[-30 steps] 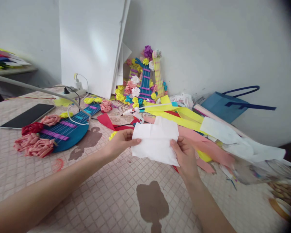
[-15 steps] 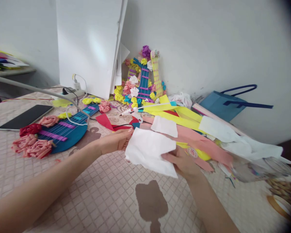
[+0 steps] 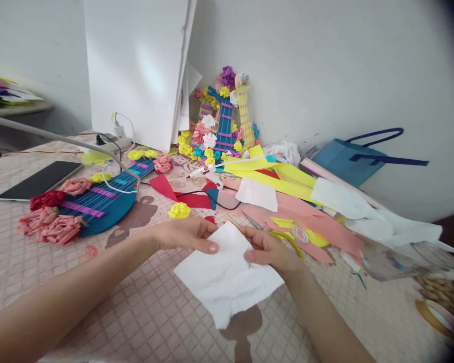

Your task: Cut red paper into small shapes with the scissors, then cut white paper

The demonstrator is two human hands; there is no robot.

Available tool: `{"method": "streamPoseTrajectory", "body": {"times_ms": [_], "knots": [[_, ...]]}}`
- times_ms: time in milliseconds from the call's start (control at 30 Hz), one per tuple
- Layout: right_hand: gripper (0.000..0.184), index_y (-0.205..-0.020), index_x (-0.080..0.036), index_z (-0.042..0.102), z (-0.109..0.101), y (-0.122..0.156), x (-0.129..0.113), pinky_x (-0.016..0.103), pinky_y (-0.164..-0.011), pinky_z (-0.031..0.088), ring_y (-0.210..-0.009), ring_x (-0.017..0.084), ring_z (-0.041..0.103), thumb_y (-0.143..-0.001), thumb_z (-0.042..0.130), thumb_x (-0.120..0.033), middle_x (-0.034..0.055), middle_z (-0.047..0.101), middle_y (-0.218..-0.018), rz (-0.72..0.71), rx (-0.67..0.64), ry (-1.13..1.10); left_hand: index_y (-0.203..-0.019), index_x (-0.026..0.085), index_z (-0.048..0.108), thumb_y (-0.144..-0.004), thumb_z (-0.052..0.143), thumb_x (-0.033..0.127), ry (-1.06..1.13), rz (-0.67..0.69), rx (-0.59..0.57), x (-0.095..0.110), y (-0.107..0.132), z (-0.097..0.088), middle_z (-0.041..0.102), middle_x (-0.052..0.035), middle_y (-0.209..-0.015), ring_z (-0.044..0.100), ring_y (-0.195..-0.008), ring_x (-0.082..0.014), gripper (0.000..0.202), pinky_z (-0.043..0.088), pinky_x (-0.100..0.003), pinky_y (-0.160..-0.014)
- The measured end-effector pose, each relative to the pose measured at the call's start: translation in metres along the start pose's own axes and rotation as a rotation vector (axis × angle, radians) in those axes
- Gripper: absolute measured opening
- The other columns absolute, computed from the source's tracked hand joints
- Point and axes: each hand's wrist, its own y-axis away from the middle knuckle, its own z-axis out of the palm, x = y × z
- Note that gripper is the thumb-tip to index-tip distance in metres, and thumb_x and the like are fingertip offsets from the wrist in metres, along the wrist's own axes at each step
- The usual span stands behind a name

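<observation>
A white piece of crepe-like paper (image 3: 227, 282), turned with one corner up, is pinched between my two hands over the table. My left hand (image 3: 187, 236) has its thumb on the paper's upper left edge and its fingers behind. My right hand (image 3: 268, 252) pinches the upper right edge in the same way. Behind the top corner a thin wooden stick (image 3: 231, 220) shows in part; whether a hand holds it I cannot tell. Scissors with yellow handles (image 3: 297, 246) lie just beyond my right hand, partly covered by it. A yellow paper flower (image 3: 179, 210) rests beyond my left hand.
A blue paper guitar (image 3: 113, 212) with flowers lies left, near a dark tablet (image 3: 40, 180). A glue gun (image 3: 202, 172), red strips (image 3: 164, 189) and salmon paper (image 3: 325, 229) lie ahead. Decorated guitars (image 3: 224, 126) lean on the wall. A tape roll (image 3: 435, 317) is at right.
The white paper has turned and come lower and nearer, with its corner now up. My hands have drawn closer together along its top. The yellow flower and scissors have come into view.
</observation>
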Motion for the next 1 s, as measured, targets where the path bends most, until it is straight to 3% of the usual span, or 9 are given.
{"method": "streamPoseTrajectory", "body": {"times_ms": [67, 167, 233, 367, 433, 567, 667, 867, 1000], "knots": [[0.051, -0.112, -0.023, 0.065, 0.001, -0.005, 0.001, 0.036, -0.074, 0.055, -0.09, 0.024, 0.069, -0.069, 0.075, -0.049, 0.0098, 0.068, -0.115, -0.085, 0.093, -0.012, -0.087, 0.017, 0.072, -0.07, 0.076, 0.041, -0.013, 0.021, 0.104, -0.003, -0.004, 0.005, 0.074, -0.0054, -0.081, 0.068, -0.071, -0.0197, 0.029, 0.053, -0.025, -0.061], [0.076, -0.118, -0.02, 0.064, 0.006, -0.013, 0.001, 0.046, -0.089, 0.05, -0.113, 0.031, 0.06, -0.07, 0.052, -0.078, 0.0144, 0.06, -0.13, -0.235, 0.176, -0.084, -0.09, 0.015, 0.071, -0.073, 0.076, 0.035, 0.172, 0.098, 0.289, -0.006, -0.009, 0.005, 0.074, -0.0068, -0.085, 0.069, -0.073, -0.0188, 0.027, 0.053, -0.026, -0.065], [0.084, -0.122, -0.02, 0.061, 0.012, -0.019, 0.003, 0.048, -0.091, 0.049, -0.119, 0.033, 0.055, -0.067, 0.05, -0.082, 0.0152, 0.057, -0.134, -0.268, 0.19, -0.094, -0.091, 0.015, 0.07, -0.071, 0.077, 0.034, 0.289, 0.133, 0.409, -0.005, -0.01, 0.003, 0.074, -0.0077, -0.086, 0.068, -0.072, -0.0186, 0.029, 0.053, -0.027, -0.065], [0.05, -0.113, -0.025, 0.065, 0.02, -0.025, 0.015, 0.039, -0.081, 0.054, -0.1, 0.027, 0.065, -0.07, 0.075, -0.049, 0.009, 0.069, -0.117, -0.273, 0.341, -0.016, -0.088, 0.013, 0.07, -0.069, 0.079, 0.035, 0.335, 0.175, 0.528, -0.002, -0.011, 0.002, 0.074, -0.0088, -0.082, 0.068, -0.071, -0.0195, 0.03, 0.053, -0.028, -0.066], [0.035, -0.104, -0.023, 0.068, 0.019, -0.026, 0.022, 0.035, -0.075, 0.054, -0.085, 0.022, 0.067, -0.072, 0.076, -0.037, 0.0059, 0.073, -0.101, -0.263, 0.431, 0.012, -0.091, 0.013, 0.069, -0.07, 0.078, 0.036, 0.296, 0.188, 0.57, -0.001, -0.011, 0.001, 0.074, -0.0092, -0.084, 0.069, -0.073, -0.021, 0.032, 0.053, -0.029, -0.066], [0.022, -0.093, -0.021, 0.07, 0.012, -0.023, 0.025, 0.027, -0.055, 0.049, -0.061, 0.015, 0.059, -0.078, 0.071, -0.036, 0.0013, 0.07, -0.075, -0.31, 0.538, 0.049, -0.095, 0.016, 0.067, -0.072, 0.075, 0.041, 0.066, 0.243, 0.717, -0.001, -0.011, -0.002, 0.074, -0.0071, -0.088, 0.068, -0.072, -0.0221, 0.035, 0.054, -0.029, -0.06], [0.021, -0.091, -0.021, 0.07, 0.008, -0.021, 0.022, 0.024, -0.048, 0.043, -0.055, 0.013, 0.053, -0.079, 0.07, -0.037, 0.0, 0.066, -0.07, -0.344, 0.552, 0.087, -0.093, 0.017, 0.066, -0.073, 0.073, 0.043, -0.078, 0.284, 0.775, -0.001, -0.011, -0.004, 0.074, -0.0068, -0.09, 0.068, -0.071, -0.0224, 0.034, 0.053, -0.028, -0.057], [0.027, -0.098, -0.022, 0.069, 0.004, -0.02, 0.016, 0.029, -0.065, 0.049, -0.077, 0.018, 0.061, -0.074, 0.075, -0.032, 0.004, 0.071, -0.091, -0.37, 0.513, 0.055, -0.097, 0.016, 0.065, -0.072, 0.073, 0.043, -0.006, 0.288, 0.692, 0.002, -0.011, -0.005, 0.073, -0.0072, -0.091, 0.068, -0.078, -0.023, 0.037, 0.053, -0.029, -0.064], [0.02, -0.092, -0.024, 0.069, -0.002, -0.019, 0.015, 0.028, -0.068, 0.047, -0.074, 0.017, 0.058, -0.074, 0.075, -0.03, 0.0007, 0.069, -0.085, -0.406, 0.534, 0.006, -0.1, 0.015, 0.064, -0.071, 0.076, 0.037, 0.038, 0.251, 0.608, 0.002, -0.01, -0.011, 0.072, -0.0082, -0.095, 0.068, -0.082, -0.0222, 0.039, 0.053, -0.03, -0.069]]}}
